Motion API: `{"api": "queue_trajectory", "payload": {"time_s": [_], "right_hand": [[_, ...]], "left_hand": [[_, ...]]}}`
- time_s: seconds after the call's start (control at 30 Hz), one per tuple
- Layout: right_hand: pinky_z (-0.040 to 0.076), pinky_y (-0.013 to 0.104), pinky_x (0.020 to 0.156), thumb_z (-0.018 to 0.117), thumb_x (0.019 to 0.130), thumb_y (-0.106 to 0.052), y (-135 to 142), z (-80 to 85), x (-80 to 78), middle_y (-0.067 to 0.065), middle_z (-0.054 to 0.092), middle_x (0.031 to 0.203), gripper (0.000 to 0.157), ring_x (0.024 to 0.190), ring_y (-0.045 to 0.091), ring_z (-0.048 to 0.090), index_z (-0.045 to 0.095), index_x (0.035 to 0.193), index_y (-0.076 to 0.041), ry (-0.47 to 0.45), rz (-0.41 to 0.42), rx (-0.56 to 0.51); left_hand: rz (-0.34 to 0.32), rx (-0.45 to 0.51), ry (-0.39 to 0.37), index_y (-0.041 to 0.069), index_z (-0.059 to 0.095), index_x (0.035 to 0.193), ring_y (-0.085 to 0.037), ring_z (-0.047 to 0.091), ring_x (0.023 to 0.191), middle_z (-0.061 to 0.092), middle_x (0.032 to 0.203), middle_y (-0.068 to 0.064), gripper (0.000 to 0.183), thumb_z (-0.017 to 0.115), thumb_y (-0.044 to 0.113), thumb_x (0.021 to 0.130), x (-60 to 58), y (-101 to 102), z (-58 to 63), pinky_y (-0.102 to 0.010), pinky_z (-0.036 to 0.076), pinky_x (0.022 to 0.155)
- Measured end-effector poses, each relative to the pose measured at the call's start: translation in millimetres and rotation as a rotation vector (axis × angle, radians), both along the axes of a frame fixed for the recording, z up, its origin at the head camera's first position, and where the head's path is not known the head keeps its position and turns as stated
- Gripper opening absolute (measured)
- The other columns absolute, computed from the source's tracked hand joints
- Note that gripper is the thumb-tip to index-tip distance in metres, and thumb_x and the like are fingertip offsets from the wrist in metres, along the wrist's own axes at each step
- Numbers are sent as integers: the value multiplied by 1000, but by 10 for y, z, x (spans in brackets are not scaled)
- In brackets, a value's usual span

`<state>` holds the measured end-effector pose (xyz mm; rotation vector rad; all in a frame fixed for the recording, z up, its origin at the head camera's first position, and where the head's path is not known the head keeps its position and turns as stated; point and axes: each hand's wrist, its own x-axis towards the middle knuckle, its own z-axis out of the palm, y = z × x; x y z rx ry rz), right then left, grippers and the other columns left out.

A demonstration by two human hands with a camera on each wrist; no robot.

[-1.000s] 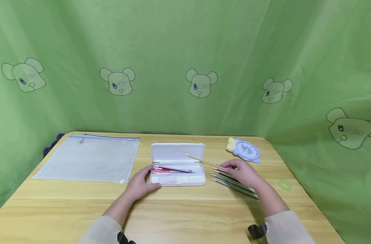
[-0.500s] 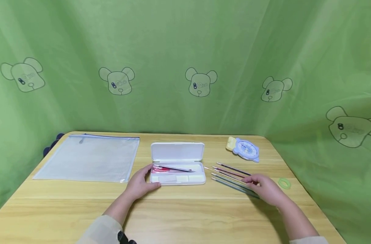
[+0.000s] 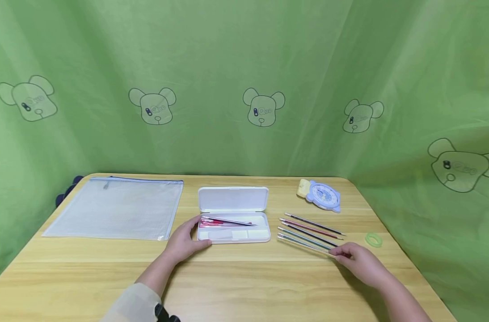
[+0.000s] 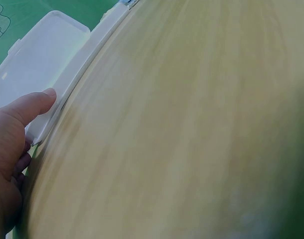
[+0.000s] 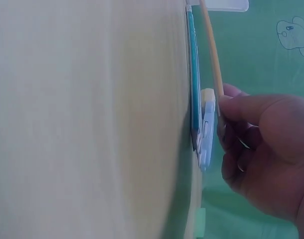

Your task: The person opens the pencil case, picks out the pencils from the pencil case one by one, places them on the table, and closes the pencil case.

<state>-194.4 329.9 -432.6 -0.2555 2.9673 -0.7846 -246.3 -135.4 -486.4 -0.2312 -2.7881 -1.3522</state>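
An open white pencil case stands in mid-table in the head view, with red pens and a dark pencil inside. My left hand grips its left end, the thumb on the front edge in the left wrist view. Between thumb and fingers my right hand pinches one end of a thin pale wooden stick. That stick slants over the near side of a row of pencils, dark, red and teal, lying to the right of the case. Its pinched end is partly hidden by the fingers.
A clear zip pouch lies flat at the left. Behind the pencils is a blue bear-shaped clock dial with a pale yellow block beside it. A green ring lies near the right table edge, and a green curtain hangs behind.
My right hand has carried the wooden stick away from the case, to the right and nearer me, uncovering the pencils. The left hand and the case have stayed put.
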Motion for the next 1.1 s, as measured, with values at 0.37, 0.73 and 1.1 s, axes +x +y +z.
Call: {"api": "queue_trajectory", "payload": {"time_s": [0.37, 0.73, 1.1], "right_hand": [[53, 53, 91, 63, 89, -4, 57, -63, 39, 11, 71, 106, 16, 103, 35, 65, 73, 101, -8, -24, 1, 25], [53, 55, 92, 66, 88, -4, 115, -106, 16, 11, 73, 104, 15, 106, 39, 65, 75, 99, -10, -65, -9, 50], [52, 22, 74, 71, 88, -18, -24, 6, -11, 1, 69, 99, 24, 88, 9, 60, 71, 110, -6, 44, -33, -7]], "left_hand": [[-4, -12, 14, 3, 43, 146, -41, 42, 138, 48, 147, -21, 88, 83, 35, 75, -8, -1, 5, -53, 34, 117], [-10, 0, 17, 2, 43, 146, -40, 42, 139, 48, 147, -20, 88, 83, 35, 74, -5, -3, -16, -53, 33, 117], [-8, 4, 2, 3, 43, 146, -41, 41, 139, 47, 148, -21, 88, 83, 35, 75, 13, 8, 15, -53, 32, 118]]}}
